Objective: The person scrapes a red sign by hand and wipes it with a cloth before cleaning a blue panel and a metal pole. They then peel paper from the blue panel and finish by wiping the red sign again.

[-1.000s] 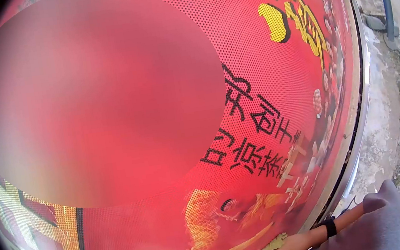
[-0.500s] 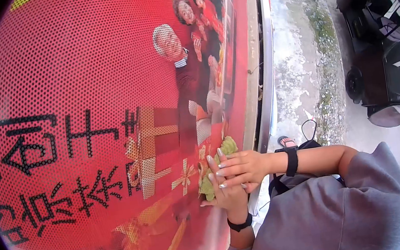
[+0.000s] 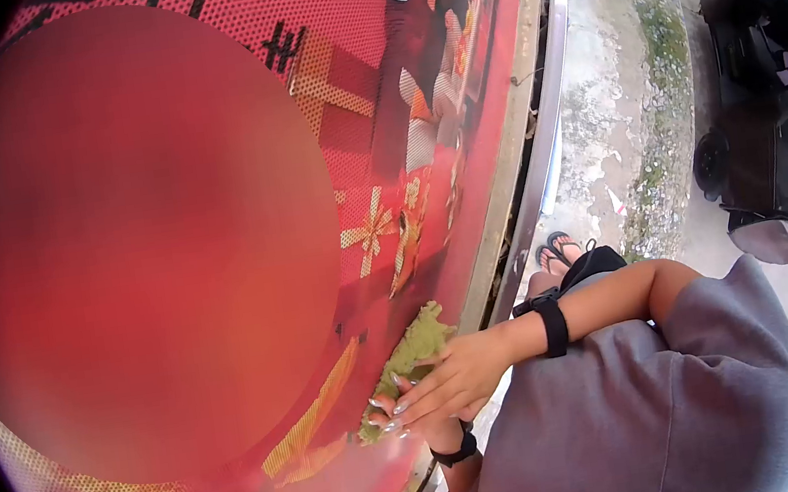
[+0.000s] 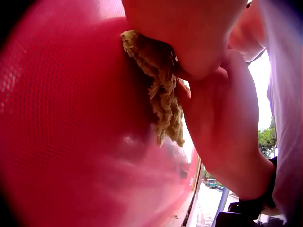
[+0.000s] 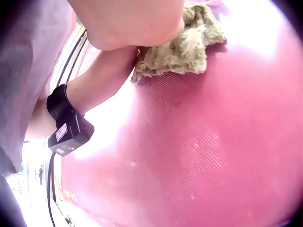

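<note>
An olive-green, shaggy cloth (image 3: 416, 341) lies pressed against a curved red printed panel (image 3: 486, 149). My right hand (image 3: 461, 376) rests over the left hand with its fingers laid out straight. Most of my left hand (image 3: 435, 430) is hidden beneath it, with a few fingertips showing at the cloth's lower end. In the left wrist view, the cloth (image 4: 163, 90) hangs in ragged folds between the hands and the panel. Seen from the right wrist, one edge of the cloth (image 5: 182, 54) spreads over the perforated red surface.
A pale frame strip (image 3: 525, 30) and dark gap edge the panel. Past it lie a mossy concrete ground (image 3: 637, 85), sandalled feet (image 3: 559, 249) and a parked dark vehicle (image 3: 765, 117). A round blur covers much of the panel.
The head view has turned, bringing both arms into sight. Over the last half second, both hands and the cloth have slid along the panel toward the bottom of the head view, past the printed bow.
</note>
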Action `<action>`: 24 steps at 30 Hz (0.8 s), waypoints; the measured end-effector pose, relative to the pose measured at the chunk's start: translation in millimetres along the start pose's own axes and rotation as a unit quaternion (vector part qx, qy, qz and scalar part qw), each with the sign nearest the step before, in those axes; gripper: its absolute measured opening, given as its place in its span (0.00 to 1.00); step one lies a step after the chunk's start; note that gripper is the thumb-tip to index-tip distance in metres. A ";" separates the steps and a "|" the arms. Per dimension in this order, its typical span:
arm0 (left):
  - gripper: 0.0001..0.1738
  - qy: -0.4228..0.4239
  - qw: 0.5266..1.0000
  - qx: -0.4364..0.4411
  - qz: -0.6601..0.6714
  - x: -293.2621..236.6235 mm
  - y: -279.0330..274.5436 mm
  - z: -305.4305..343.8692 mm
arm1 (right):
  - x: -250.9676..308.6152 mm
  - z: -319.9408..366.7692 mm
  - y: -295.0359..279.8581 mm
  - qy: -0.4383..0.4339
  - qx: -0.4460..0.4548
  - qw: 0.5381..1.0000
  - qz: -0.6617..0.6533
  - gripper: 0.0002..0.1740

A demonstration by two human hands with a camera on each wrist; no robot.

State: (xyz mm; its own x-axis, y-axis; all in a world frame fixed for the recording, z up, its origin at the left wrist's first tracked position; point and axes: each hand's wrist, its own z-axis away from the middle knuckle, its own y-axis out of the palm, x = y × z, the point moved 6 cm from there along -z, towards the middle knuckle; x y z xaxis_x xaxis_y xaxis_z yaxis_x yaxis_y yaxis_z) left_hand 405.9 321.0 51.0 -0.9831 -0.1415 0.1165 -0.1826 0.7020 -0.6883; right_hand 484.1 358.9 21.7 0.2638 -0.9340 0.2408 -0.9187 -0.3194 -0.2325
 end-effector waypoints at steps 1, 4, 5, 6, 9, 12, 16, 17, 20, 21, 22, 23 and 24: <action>0.26 -0.014 0.999 -0.024 -0.020 10.0 -10.2 0.9 | 9.9 -17.5 10.2 -0.031 0.025 0.999 0.012 0.30; 0.27 -0.055 0.992 -0.090 -0.070 30.6 -38.1 8.4 | 22.1 -63.9 23.8 -0.111 0.066 0.990 0.062 0.28; 0.28 -0.065 0.989 -0.109 -0.079 36.2 -44.7 10.0 | 21.3 -79.1 20.6 -0.118 0.052 0.989 0.070 0.28; 0.28 -0.073 0.986 -0.120 -0.087 40.0 -48.5 12.3 | 21.0 -88.7 18.5 -0.121 0.037 0.989 0.079 0.27; 0.30 -0.086 0.981 -0.148 -0.090 46.4 -53.4 13.9 | 14.9 -95.0 14.8 -0.123 0.021 0.985 0.123 0.27; 0.31 -0.084 0.983 -0.149 -0.071 39.6 -38.4 9.4 | 1.7 -83.7 -5.0 -0.074 0.063 0.982 0.160 0.27; 0.31 -0.033 0.990 -0.133 0.007 5.3 -3.8 -6.5 | -21.0 -49.9 -23.3 -0.028 0.006 0.967 0.252 0.25; 0.30 -0.012 0.991 -0.128 0.029 -6.2 7.0 -9.1 | -27.5 -40.4 -35.3 -0.030 -0.013 0.961 0.274 0.24; 0.26 0.049 0.988 -0.123 0.079 -51.8 34.9 -24.5 | -51.0 -8.6 -71.6 0.032 0.024 0.941 0.335 0.23; 0.27 0.065 0.988 -0.093 0.100 -66.0 43.4 -28.8 | -59.3 0.3 -85.6 0.058 0.035 0.937 0.344 0.23; 0.28 0.082 0.987 -0.063 0.120 -80.9 51.0 -32.7 | -66.7 6.9 -100.0 0.077 0.034 0.935 0.344 0.22; 0.28 0.100 0.985 -0.031 0.138 -96.2 57.8 -35.9 | -73.0 13.2 -116.5 0.096 0.025 0.933 0.347 0.23; 0.30 0.082 0.986 0.021 0.144 -109.6 64.0 -39.4 | -80.1 16.4 -136.8 0.116 0.014 0.930 0.349 0.23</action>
State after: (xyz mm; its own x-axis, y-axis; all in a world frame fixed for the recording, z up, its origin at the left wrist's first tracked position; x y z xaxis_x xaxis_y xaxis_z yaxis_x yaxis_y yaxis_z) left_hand 501.4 408.9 22.4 -0.9838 0.1775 0.0233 0.1027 0.6660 -0.7389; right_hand 593.5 474.8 18.8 -0.4675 -0.8567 0.2180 -0.8334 0.3448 -0.4319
